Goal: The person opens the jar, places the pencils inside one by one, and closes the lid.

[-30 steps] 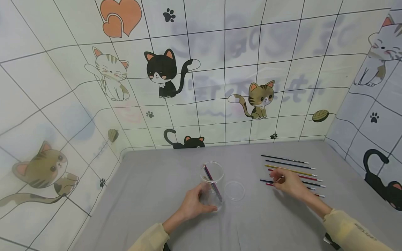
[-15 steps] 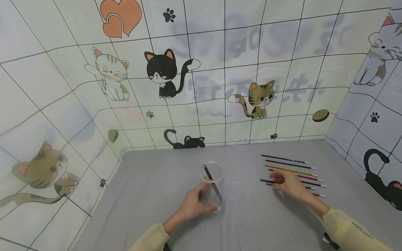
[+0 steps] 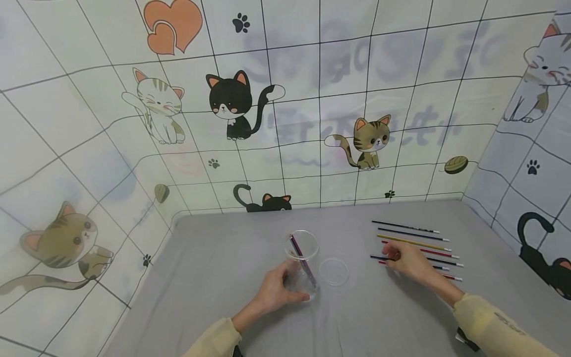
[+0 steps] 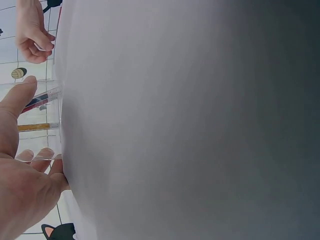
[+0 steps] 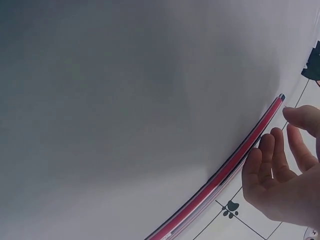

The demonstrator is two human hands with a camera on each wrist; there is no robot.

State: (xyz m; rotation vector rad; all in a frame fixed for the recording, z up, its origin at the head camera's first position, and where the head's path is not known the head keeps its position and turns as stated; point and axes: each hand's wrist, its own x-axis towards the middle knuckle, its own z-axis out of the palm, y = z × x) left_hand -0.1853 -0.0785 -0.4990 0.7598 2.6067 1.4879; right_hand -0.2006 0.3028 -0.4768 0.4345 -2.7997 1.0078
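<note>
Nearest the camera, at the lower edge of the head view: two pale yellow sleeves (image 3: 495, 325), one entering at lower centre, one at lower right. Left hand (image 3: 275, 291) at lower centre of the frame, fingers and thumb curled round the lower wall of a clear plastic cup (image 3: 302, 265), gripping it; cup upright on the grey counter (image 3: 214, 277). In the left wrist view, thumb and fingertips (image 4: 30, 90) pressed against the transparent cup wall at the left edge of the frame, coloured shafts showing through it. Inside the cup: a few pens (image 3: 301, 258) leaning tilted, tips low, tops against the rim. Just right of the cup, flat on the counter and apart from it: a clear round lid (image 3: 333, 271). Further right, at mid-right of the frame: right hand (image 3: 409, 262) lying over a row of pens (image 3: 417, 243) laid side by side on the counter, fingers loosely bent, fingertips at the left ends of the nearer pens of the row. Grasp of the right hand: fingers touching or just above the pens; closure on one of them cannot be told from the head view. In the right wrist view, fingers (image 5: 272, 160) relaxed and slightly curved at the right edge of the frame, just beside a red pen (image 5: 235, 165) lying on the counter, not wrapped round it. Farthest, across the upper half of the frame: a cat-printed backdrop (image 3: 285, 99) behind and beside the counter.
</note>
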